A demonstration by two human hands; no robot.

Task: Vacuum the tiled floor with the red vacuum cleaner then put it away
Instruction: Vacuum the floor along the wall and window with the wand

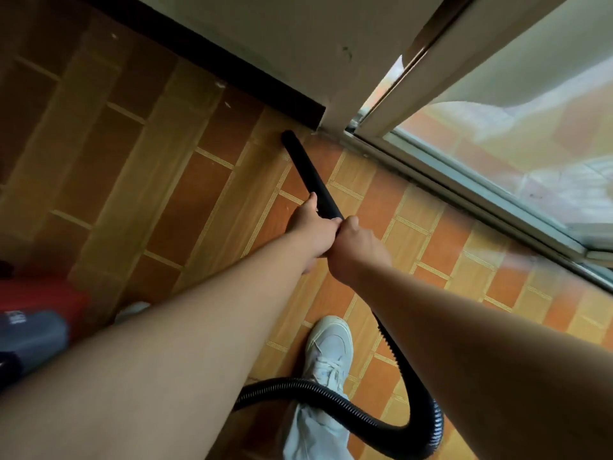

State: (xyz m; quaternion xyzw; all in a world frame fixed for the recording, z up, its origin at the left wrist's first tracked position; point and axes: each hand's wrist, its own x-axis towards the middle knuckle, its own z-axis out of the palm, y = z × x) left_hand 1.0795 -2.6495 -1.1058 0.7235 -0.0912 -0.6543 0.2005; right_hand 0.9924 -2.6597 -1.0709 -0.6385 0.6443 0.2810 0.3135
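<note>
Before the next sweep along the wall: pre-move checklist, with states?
1. Grip: left hand and right hand both hold the black tube: ok.
2. Nozzle tip down at the tiled floor, in the corner by the black skirting: ok.
3. Hose free of feet: not ok, it loops across the white shoe.
4. Red vacuum cleaner close by, at the person's left: ok.
5. Suction running: cannot tell.
</note>
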